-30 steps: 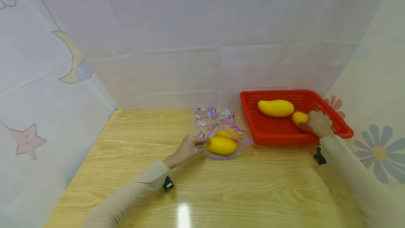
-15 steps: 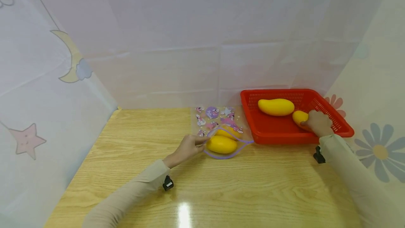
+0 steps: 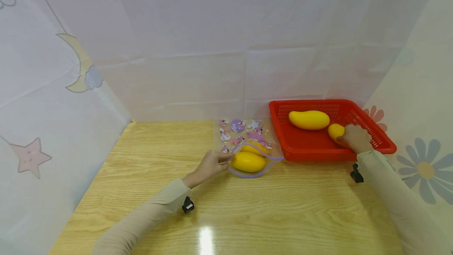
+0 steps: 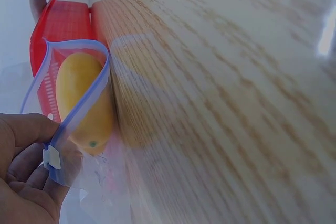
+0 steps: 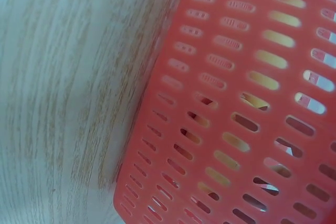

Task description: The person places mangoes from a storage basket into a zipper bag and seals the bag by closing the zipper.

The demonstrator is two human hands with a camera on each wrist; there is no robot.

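Observation:
My left hand (image 3: 209,167) pinches the purple-edged mouth of a clear zip bag (image 3: 238,129) with printed cartoon figures. The bag lies on the table with its mouth spread. A yellow mango (image 3: 248,161) sits at the mouth, and a second mango (image 3: 255,148) shows behind it. In the left wrist view, a white slider (image 4: 51,157) is on the purple zip beside my fingers. My right hand (image 3: 356,137) reaches into the red basket (image 3: 287,137) and grips a mango (image 3: 335,132), partly hidden by the hand. Another mango (image 3: 309,120) lies at the basket's back.
The wooden table (image 3: 269,211) reaches back to a pale sheet wall (image 3: 191,78). Printed sheets also stand on the left and right, the right one close to the basket. The slotted basket side (image 5: 231,108) fills much of the right wrist view.
Both hands, the bag and the mangoes stay almost where they were. The whole head view has shifted very slightly.

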